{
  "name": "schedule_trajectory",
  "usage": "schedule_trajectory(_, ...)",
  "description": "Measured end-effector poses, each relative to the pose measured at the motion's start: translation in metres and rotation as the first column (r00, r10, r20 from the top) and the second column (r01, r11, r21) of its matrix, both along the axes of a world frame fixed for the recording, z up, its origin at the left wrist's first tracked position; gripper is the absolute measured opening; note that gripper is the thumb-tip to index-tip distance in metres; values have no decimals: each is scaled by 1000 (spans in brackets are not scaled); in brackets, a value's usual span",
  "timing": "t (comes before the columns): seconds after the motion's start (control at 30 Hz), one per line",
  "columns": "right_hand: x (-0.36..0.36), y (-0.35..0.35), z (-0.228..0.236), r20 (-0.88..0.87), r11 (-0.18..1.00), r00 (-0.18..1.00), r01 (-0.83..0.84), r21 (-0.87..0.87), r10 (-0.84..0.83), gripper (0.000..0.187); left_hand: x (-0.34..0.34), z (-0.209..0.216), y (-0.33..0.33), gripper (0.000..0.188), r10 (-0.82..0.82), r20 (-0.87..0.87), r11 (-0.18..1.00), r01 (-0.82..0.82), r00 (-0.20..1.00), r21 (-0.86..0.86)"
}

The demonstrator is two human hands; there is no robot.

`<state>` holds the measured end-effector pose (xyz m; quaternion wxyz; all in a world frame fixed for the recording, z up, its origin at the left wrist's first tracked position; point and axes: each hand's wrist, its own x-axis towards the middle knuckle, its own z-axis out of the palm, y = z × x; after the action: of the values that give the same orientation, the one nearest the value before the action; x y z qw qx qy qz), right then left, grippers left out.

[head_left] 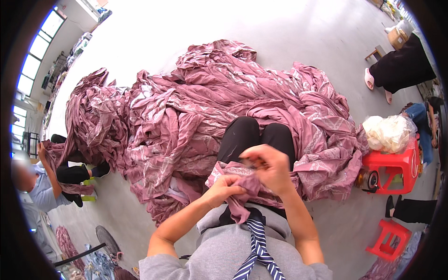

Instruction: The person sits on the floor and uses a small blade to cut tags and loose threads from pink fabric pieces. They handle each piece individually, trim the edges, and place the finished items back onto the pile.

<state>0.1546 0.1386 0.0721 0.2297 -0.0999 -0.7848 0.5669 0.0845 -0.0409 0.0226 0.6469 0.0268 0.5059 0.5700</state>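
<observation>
A corner of mauve patterned fabric (pixel 250 185) lies over my lap, and my left hand (pixel 220 191) pinches its edge between thumb and fingers. Just above and to the right, my right hand (pixel 271 166) is raised with its fingers curled closed. Something small and dark shows at those fingers, but blur hides what it is. From my lap the cloth runs into a large crumpled heap of the same mauve fabric (pixel 200 112), with pale printed bands, spread over the floor around my knees.
At the left, another person (pixel 46 179) holds part of the heap. A red plastic stool (pixel 396 168) bearing a white plastic bag (pixel 389 133) stands to my right, with a second red stool (pixel 389 240) nearer. Other people's legs (pixel 406 65) show at the right.
</observation>
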Motion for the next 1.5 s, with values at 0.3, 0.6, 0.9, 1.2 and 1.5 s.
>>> schedule_trajectory(0.3, 45, -24, -46, 291, 912, 954, 183, -368, -74, 24, 15, 15, 4, 11, 104, -862, 990, 33, 496, 139)
schedule_trajectory(0.6, 44, -33, -30, 167, 985, 986, 33, -170, -4, 18, 10, 25, 15, 16, 176, -479, 984, -146, 860, 100)
schedule_trajectory(0.9, 53, -27, -18, 38, 999, 999, -22, -39, 23, 25, -12, 36, 11, 15, 251, -898, 968, -95, 361, 232)
schedule_trajectory(1.2, 49, -27, 8, 9, 951, 1000, 5, 308, -8, 29, -2, 42, 19, 9, 465, -524, 878, -298, 713, 374)
schedule_trajectory(1.5, 45, -34, 0, 33, 978, 978, 209, -10, -208, 26, 8, 42, 31, 8, 569, -477, 812, -363, 670, 457)
